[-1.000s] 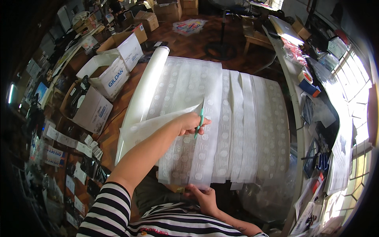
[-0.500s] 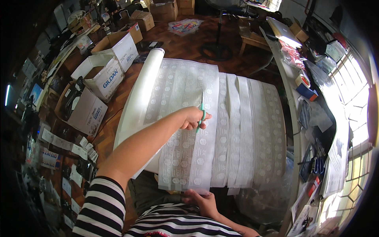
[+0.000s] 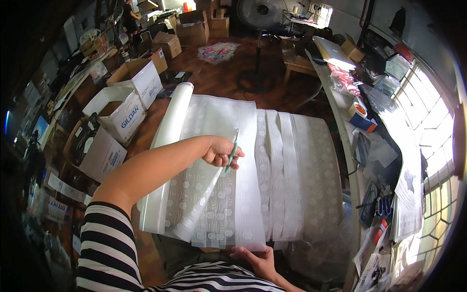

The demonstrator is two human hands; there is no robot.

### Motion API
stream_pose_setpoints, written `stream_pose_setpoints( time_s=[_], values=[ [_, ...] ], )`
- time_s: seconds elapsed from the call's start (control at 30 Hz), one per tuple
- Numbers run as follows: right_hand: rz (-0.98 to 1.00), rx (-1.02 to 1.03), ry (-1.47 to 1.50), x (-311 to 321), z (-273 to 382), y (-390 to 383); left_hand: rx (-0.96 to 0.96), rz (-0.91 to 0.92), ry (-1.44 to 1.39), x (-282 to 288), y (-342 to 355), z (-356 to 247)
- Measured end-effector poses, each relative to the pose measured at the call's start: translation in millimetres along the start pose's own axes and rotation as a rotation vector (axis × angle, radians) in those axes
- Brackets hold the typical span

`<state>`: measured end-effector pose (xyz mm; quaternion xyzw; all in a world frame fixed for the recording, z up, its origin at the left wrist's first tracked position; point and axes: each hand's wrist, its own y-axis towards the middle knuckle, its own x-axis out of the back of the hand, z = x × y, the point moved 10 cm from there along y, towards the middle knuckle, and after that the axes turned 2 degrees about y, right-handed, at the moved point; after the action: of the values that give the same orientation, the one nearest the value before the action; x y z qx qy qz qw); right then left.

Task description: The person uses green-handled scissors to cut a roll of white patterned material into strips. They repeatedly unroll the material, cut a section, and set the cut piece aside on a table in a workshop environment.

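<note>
My left hand (image 3: 220, 150) is shut on a slim green-handled knife (image 3: 231, 155), its tip pointing away from me onto a wide sheet of translucent film printed with round white marks (image 3: 219, 117). The sheet comes off a white roll (image 3: 172, 119) on its left side. My right hand (image 3: 255, 260) pinches the sheet's near edge by my striped shirt. A loosely curled strip of film (image 3: 197, 214) lies under my left forearm. Several long cut strips (image 3: 287, 160) lie side by side to the right of the knife.
Open cardboard boxes (image 3: 124, 109) stand on the floor to the left. A long cluttered bench (image 3: 374, 146) with a tape roll, papers and tools runs along the right under the windows. A standing fan (image 3: 258, 19) is at the far end.
The film flap that was lifted at the left has dropped and now lies curled on the sheet. My left hand with the knife stays about mid-sheet; my right hand stays at the near edge.
</note>
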<state>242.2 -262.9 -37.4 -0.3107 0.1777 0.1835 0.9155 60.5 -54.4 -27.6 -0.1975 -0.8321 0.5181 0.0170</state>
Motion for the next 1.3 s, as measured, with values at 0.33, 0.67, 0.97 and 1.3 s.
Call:
stream_pose_setpoints(
  time_s=[0.33, 0.67, 0.97, 1.3],
  values=[
    [-0.022, -0.014, -0.018, 11, -14, 4, -0.142, -0.132, -0.002, -1, 34, 10],
    [-0.087, -0.091, -0.016, 24, -38, 10, -0.213, -0.179, 0.015, 21, 40, -18],
    [-0.059, -0.076, 0.038, 13, -34, 7, -0.235, -0.162, -0.074, 38, 55, -46],
    [-0.072, -0.127, 0.183, 25, -55, 14, -0.244, -0.155, -0.069, 65, 72, -73]
  ],
)
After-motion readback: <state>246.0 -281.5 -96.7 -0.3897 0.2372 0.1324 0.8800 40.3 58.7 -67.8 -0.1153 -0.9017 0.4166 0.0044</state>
